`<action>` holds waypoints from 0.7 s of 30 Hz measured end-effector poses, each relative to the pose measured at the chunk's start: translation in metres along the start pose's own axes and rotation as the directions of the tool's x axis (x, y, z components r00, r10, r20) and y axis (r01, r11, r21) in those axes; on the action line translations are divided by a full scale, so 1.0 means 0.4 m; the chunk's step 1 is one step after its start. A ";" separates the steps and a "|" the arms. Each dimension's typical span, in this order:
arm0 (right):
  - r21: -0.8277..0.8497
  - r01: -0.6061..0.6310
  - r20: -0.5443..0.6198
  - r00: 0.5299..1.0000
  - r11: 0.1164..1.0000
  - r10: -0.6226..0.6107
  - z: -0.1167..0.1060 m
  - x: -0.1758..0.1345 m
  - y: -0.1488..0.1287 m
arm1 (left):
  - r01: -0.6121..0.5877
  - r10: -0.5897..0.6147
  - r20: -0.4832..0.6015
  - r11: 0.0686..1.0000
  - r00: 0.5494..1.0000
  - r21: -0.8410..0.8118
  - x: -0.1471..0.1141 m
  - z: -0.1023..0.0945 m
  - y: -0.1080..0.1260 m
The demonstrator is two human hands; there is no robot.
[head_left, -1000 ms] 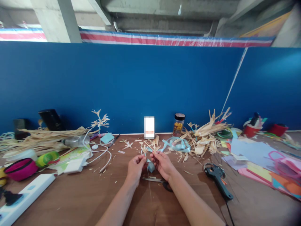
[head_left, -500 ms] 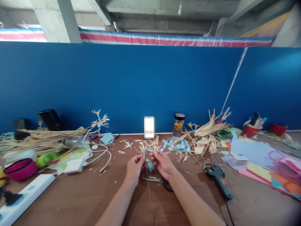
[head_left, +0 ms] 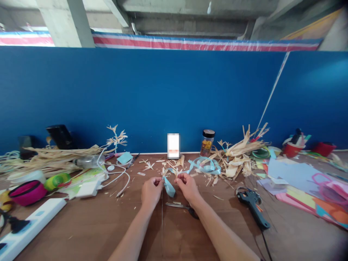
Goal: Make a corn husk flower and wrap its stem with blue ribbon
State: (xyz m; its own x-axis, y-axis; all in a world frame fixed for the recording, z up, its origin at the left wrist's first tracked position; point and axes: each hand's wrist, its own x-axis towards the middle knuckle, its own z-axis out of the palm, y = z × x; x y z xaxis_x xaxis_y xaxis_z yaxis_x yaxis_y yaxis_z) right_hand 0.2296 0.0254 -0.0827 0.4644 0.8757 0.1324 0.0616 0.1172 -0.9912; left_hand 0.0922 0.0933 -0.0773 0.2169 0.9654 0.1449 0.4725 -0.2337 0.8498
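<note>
My left hand is closed, its thumb and fingertips pinching a small dried-husk flower. A short light-blue ribbon hangs just right of these fingers. Below the same hand runs a thin pale strand. My right hand pinches another husk flower, its pale petals fanning out above the fingertips. A small gap separates the two hands. Beneath the right wrist, scissors lie on the brown table, with their dark handles partly hidden by the forearm.
A glue gun lies to the right, its cord running toward me. Behind it are husks, coiled blue ribbon and a jar. Coloured paper covers the far right. On the left are a power strip and white cables.
My left hand has shifted slightly left, away from the right hand, and the blue ribbon beside it shows more fully. Both hands still pinch their husk flowers.
</note>
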 end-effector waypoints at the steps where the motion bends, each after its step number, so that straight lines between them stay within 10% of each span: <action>1: -0.092 0.060 0.006 0.998 0.994 -0.060 -0.001 0.000 0.002 | 0.006 -0.006 -0.006 0.997 1.000 0.076 -0.002 -0.004 0.004; 9: -0.697 0.189 0.034 0.972 0.691 -0.232 -0.019 -0.016 0.002 | 0.024 -0.037 0.018 0.874 0.999 0.485 -0.025 -0.018 0.032; 21: -0.722 0.184 0.051 0.976 0.667 -0.213 -0.023 -0.014 0.008 | -0.027 0.036 0.000 0.758 0.999 0.652 -0.015 -0.016 -0.001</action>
State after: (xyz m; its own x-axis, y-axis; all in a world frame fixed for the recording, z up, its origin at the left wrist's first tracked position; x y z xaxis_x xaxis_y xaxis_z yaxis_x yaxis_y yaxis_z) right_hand 0.2353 0.0167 -0.0864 0.3947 0.8534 0.3404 0.7642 -0.0993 -0.6373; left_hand 0.0853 0.0881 -0.0751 0.2336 0.9563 0.1761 0.9089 -0.2791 0.3098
